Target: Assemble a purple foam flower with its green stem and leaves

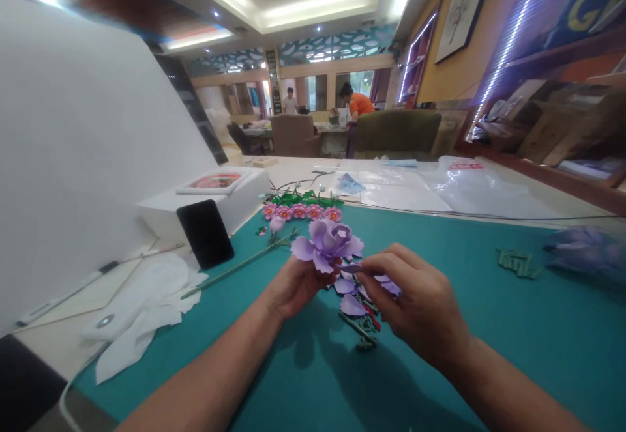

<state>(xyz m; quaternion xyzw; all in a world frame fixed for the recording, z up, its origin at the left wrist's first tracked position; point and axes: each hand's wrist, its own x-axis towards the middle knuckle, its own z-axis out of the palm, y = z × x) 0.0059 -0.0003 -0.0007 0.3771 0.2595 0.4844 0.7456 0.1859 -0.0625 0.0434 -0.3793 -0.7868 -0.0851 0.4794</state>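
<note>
A lilac artificial flower (328, 243) with layered, ruffled petals is held up over the green mat by my left hand (302, 285), whose fingers close around its underside. Between the thumb and finger of my right hand (415, 292) is a single purple petal (351, 268), right at the flower's lower edge; whether it touches the flower I cannot tell. Below and between the hands lie several loose lilac petals (353, 305) and dark green stem pieces (358, 331). A green stem (239, 267) with a pale bud (277, 223) rests to the left.
Small pink flowers (299, 211) with green leaves line the mat's (489, 328) back edge. A black phone (205, 233) leans by a white box (235, 209). White tissues (141, 315) lie left. Green pieces (517, 262) and a purple bundle (587, 253) lie right. Two people are far behind.
</note>
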